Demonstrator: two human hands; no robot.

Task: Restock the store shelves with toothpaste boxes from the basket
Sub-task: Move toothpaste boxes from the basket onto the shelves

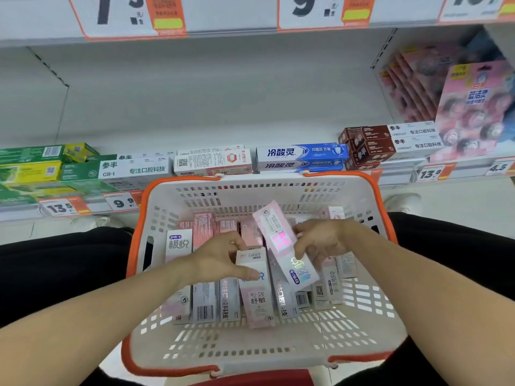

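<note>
Hands work inside the basket point(362, 324): left hand point(220, 260) pinches an upright pink box point(257, 299), right hand point(323, 240) grips a tilted pink box point(284, 240). More boxes beneath, partly hidden. Stocked shelf point(195, 165) at twelve o'clock, edges blurred.

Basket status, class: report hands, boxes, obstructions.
Left hand grips pink box. Right hand holds tilted box above basket. Nothing obstructing.

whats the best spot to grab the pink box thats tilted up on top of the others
Take the tilted pink box across its long narrow sides near the middle, coming from above. It lies propped over the packed boxes in the basket, so those edges are exposed; the right hand is already there.
</note>
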